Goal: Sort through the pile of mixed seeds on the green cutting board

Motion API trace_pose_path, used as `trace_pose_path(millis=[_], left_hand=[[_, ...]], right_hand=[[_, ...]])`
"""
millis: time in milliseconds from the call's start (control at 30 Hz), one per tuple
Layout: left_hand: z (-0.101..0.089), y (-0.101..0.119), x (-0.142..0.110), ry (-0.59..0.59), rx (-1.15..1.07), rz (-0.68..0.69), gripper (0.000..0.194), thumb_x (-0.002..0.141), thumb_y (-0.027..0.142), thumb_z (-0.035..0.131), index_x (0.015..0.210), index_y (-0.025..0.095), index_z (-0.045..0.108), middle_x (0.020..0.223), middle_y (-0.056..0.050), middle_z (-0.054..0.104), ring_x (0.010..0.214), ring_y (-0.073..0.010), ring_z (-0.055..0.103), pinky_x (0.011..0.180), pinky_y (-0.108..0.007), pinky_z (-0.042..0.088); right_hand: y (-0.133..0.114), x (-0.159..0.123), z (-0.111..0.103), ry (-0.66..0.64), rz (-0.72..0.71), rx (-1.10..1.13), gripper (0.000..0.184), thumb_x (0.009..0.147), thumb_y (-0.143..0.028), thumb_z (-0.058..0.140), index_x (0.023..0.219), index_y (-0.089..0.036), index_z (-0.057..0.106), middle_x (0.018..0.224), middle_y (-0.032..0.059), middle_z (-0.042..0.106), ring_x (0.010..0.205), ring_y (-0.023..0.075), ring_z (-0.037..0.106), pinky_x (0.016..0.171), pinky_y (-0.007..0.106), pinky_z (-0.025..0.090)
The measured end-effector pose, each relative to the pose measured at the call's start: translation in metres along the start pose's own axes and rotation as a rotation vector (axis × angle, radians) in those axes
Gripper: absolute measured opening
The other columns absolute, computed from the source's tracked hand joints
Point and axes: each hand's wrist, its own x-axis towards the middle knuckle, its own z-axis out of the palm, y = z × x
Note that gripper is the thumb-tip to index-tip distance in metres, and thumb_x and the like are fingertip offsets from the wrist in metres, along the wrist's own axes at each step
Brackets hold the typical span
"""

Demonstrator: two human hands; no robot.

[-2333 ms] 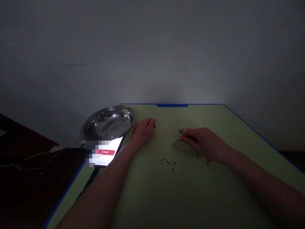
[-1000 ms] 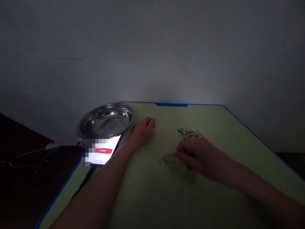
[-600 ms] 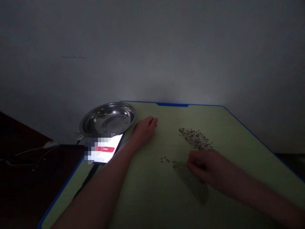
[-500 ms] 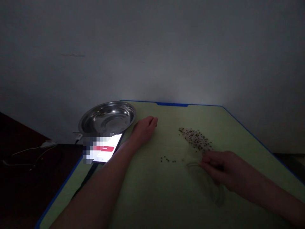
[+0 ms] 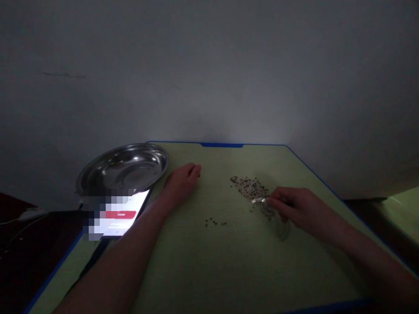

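Observation:
My right hand (image 5: pixel 293 206) is closed around a slim, shiny metal tool (image 5: pixel 259 200), its exact kind unclear in the dim light. The tool's tip is at the near edge of a pile of pale grains mixed with small dark seeds (image 5: pixel 250 187). Several loose dark seeds (image 5: pixel 214 222) lie apart from the pile, nearer to me and to the left. My left hand (image 5: pixel 183 179) rests on the table with its fingers curled in, nothing visible in it, beside a wide steel basin (image 5: pixel 134 172).
A lit phone (image 5: pixel 126 213), partly blurred out, lies in front of the basin, left of my left forearm. The light green table (image 5: pixel 203 270) has a blue edge and stands by a grey wall (image 5: pixel 209 78). White cables (image 5: pixel 31 213) are at the far left.
My right hand has moved up toward the pile, bringing the tool's tip from below the pile to its near edge. My left hand keeps its place by the basin. The view has shifted right.

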Motion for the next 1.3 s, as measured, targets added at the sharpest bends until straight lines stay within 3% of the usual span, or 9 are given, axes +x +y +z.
trace_pose_path(millis=[333,467,733,1100,1300], left_hand=[[0.001,-0.003,0.001,0.000,0.023,-0.004,0.032,0.087,0.043,0.034,0.068,0.021,0.049,0.062,0.000,0.051,0.060,-0.0161,0.047,0.057,-0.030,0.030],[-0.001,0.000,0.000,-0.004,0.041,-0.010,0.032,0.087,0.041,0.034,0.068,0.021,0.049,0.064,0.000,0.053,0.062,-0.0168,0.049,0.058,-0.030,0.030],[0.000,-0.003,0.000,0.002,0.048,-0.009,0.032,0.088,0.043,0.035,0.068,0.022,0.049,0.063,0.001,0.052,0.062,-0.0174,0.050,0.058,-0.030,0.031],[0.000,-0.003,0.000,-0.013,0.015,-0.015,0.030,0.088,0.042,0.037,0.069,0.022,0.050,0.062,0.001,0.053,0.060,-0.0161,0.049,0.056,-0.029,0.031],[0.001,-0.005,0.001,-0.010,0.028,-0.015,0.032,0.088,0.044,0.036,0.071,0.022,0.050,0.060,0.001,0.050,0.059,-0.0164,0.048,0.056,-0.029,0.029]], right_hand=[[-0.046,0.006,0.026,-0.171,-0.139,0.036,0.027,0.087,-0.030,0.049,0.062,-0.020,0.054,0.056,-0.0018,0.054,0.051,0.0110,0.046,0.047,0.025,0.028],[-0.033,0.010,0.023,-0.161,-0.112,0.029,0.027,0.086,-0.029,0.048,0.061,-0.019,0.053,0.054,-0.0020,0.051,0.050,0.0111,0.045,0.047,0.025,0.027],[0.001,0.013,-0.007,-0.052,-0.026,0.005,0.035,0.089,-0.039,0.045,0.059,-0.021,0.049,0.052,-0.0028,0.051,0.048,0.0113,0.044,0.048,0.025,0.032],[0.000,0.008,0.001,-0.194,-0.049,0.058,0.032,0.090,-0.037,0.046,0.062,-0.020,0.049,0.056,-0.0037,0.048,0.052,0.0107,0.044,0.049,0.025,0.031],[0.000,0.005,-0.001,-0.181,-0.050,0.083,0.033,0.090,-0.037,0.046,0.062,-0.020,0.050,0.056,-0.0034,0.051,0.052,0.0110,0.046,0.049,0.025,0.033]])
